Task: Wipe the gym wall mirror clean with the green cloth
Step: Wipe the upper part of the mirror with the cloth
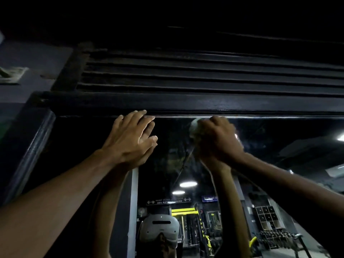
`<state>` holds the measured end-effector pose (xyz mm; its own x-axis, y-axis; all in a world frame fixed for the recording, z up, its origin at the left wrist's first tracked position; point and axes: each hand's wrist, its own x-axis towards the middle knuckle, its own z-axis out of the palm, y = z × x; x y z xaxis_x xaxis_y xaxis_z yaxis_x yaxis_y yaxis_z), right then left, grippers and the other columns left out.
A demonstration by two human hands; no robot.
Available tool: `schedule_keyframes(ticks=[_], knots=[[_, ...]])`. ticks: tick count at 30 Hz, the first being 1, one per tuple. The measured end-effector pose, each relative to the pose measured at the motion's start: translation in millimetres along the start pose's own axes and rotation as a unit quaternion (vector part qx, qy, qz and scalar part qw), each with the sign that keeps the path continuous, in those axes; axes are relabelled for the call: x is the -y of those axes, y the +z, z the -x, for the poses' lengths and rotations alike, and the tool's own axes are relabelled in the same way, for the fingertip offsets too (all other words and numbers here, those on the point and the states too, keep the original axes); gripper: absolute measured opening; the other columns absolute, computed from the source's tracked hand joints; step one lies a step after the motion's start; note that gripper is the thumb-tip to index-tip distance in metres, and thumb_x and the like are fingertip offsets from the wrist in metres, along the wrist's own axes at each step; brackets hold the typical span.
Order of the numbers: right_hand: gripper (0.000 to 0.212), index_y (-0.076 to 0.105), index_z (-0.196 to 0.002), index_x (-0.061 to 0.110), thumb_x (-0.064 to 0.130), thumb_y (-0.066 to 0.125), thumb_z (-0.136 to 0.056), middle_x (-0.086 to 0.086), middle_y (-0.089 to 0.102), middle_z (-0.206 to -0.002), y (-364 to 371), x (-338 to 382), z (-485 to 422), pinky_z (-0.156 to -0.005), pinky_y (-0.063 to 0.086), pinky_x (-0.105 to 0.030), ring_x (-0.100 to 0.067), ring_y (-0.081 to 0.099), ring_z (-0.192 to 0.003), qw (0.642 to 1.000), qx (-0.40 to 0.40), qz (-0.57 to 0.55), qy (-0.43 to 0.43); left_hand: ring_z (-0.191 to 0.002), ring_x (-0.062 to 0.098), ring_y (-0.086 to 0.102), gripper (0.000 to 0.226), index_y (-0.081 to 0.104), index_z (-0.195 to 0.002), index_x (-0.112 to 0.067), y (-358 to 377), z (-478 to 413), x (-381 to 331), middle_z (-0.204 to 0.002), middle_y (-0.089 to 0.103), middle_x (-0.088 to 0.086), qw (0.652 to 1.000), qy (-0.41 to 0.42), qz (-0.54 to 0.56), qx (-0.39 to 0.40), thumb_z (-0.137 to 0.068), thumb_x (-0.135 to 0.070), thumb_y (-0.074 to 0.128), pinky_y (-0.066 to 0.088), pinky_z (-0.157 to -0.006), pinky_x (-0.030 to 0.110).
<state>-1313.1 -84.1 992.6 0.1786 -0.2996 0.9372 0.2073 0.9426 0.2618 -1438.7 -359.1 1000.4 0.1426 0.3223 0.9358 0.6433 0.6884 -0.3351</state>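
Mirror (279,146) top edge: both hands, right (217,138) gripping cloth (194,127), left (130,138) flat.

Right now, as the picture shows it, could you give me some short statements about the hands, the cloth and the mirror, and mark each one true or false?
1. The right hand grips the bunched cloth against the mirror. True.
2. The left hand holds a spray bottle. False: it holds nothing and lies flat on the glass with its fingers straight.
3. The cloth is at the mirror's top edge, just below the dark frame. True.
4. Both hands work at the bottom of the mirror. False: both are raised high, close to the top edge.
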Motion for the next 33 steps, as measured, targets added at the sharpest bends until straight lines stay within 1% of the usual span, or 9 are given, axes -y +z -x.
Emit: schedule_keyframes(ticks=[3, 7, 10, 15, 19, 22, 24, 28, 33], knots=[[0.045, 0.059, -0.123, 0.026, 0.028, 0.073, -0.08, -0.009, 0.05, -0.116, 10, 4, -20, -0.078, 0.034, -0.04, -0.036, 0.046, -0.108, 0.974, -0.043, 0.02, 0.224, -0.158, 0.013, 0.0, 0.09, 0.019, -0.163, -0.031, -5, 5, 7, -0.172, 0.009, -0.008, 0.999, 0.007, -0.032, 0.032, -0.084, -0.073, 0.011, 0.001, -0.128, 0.044], [0.049, 0.054, -0.128, 0.028, 0.031, 0.068, -0.081, 0.0, 0.047, -0.112, 17, 85, 25, -0.08, 0.035, -0.036, -0.02, 0.04, -0.102, 0.997, -0.005, -0.069, 0.041, -0.159, 0.013, -0.005, 0.086, 0.013, -0.164, -0.03, 0, 16, 0, -0.173, 0.005, -0.004, 0.999, -0.006, -0.028, 0.039, -0.088, -0.07, 0.012, -0.003, -0.129, 0.044], [0.043, 0.059, -0.125, 0.027, 0.043, 0.059, -0.084, -0.004, 0.051, -0.103, 2, 53, 23, -0.071, 0.04, -0.038, -0.028, 0.049, -0.092, 0.994, 0.053, -0.032, -0.089, -0.158, 0.011, -0.012, 0.083, 0.008, -0.165, -0.032, 7, 26, -3, -0.174, -0.002, -0.005, 0.999, -0.012, -0.019, 0.048, -0.091, -0.068, 0.02, -0.006, -0.129, 0.045], [0.041, 0.066, -0.126, 0.027, 0.027, 0.07, -0.085, -0.01, 0.055, -0.11, 6, 11, -21, -0.075, 0.03, -0.034, -0.037, 0.049, -0.104, 0.984, -0.045, 0.005, 0.172, -0.158, 0.01, -0.015, 0.082, 0.007, -0.165, -0.033, 7, 35, -5, -0.174, -0.006, -0.006, 0.999, -0.011, -0.005, 0.053, -0.092, -0.068, 0.022, -0.008, -0.128, 0.044], [0.04, 0.063, -0.126, 0.025, 0.032, 0.058, -0.087, -0.005, 0.055, -0.108, -14, 79, 83, -0.075, 0.034, -0.033, -0.023, 0.046, -0.098, 0.994, 0.021, -0.101, 0.021, -0.158, 0.014, -0.015, 0.08, 0.008, -0.165, -0.032, 12, 48, -19, -0.174, -0.006, -0.002, 0.998, -0.032, 0.006, 0.052, -0.093, -0.064, 0.023, -0.011, -0.127, 0.045], [0.038, 0.063, -0.126, 0.022, 0.039, 0.054, -0.093, -0.01, 0.06, -0.108, -33, 51, 91, -0.073, 0.044, -0.038, -0.028, 0.053, -0.093, 0.986, 0.09, -0.062, -0.124, -0.159, 0.016, -0.011, 0.078, 0.013, -0.164, -0.033, 14, 60, -35, -0.174, -0.002, -0.002, 0.999, -0.026, 0.009, 0.045, -0.093, -0.063, 0.026, -0.01, -0.127, 0.05], [0.032, 0.069, -0.118, 0.017, 0.031, 0.061, -0.091, -0.014, 0.06, -0.099, -33, 22, 55, -0.069, 0.044, -0.038, -0.033, 0.055, -0.088, 0.992, 0.06, -0.025, -0.111, -0.159, 0.015, -0.012, 0.076, 0.013, -0.164, -0.035, 17, 68, -46, -0.174, -0.002, -0.004, 0.998, -0.005, 0.011, 0.055, -0.093, -0.061, 0.024, -0.009, -0.127, 0.053], [0.033, 0.069, -0.115, 0.019, 0.023, 0.061, -0.083, -0.012, 0.054, -0.096, -17, 45, 37, -0.071, 0.044, -0.042, -0.035, 0.05, -0.091, 0.991, -0.029, -0.08, 0.103, -0.159, 0.015, -0.009, 0.079, 0.011, -0.165, -0.032, 22, 79, -54, -0.174, -0.001, -0.005, 0.999, -0.014, 0.007, 0.045, -0.091, -0.061, 0.014, -0.006, -0.128, 0.05], [0.036, 0.066, -0.124, 0.024, 0.025, 0.073, -0.089, -0.006, 0.058, -0.103, -37, 62, 119, -0.07, 0.037, -0.033, -0.021, 0.047, -0.09, 0.986, 0.083, -0.113, -0.086, -0.159, 0.014, -0.011, 0.078, 0.008, -0.165, -0.03, 24, 99, -53, -0.174, -0.004, -0.003, 0.998, -0.023, -0.005, 0.054, -0.094, -0.061, 0.015, -0.004, -0.129, 0.049]])
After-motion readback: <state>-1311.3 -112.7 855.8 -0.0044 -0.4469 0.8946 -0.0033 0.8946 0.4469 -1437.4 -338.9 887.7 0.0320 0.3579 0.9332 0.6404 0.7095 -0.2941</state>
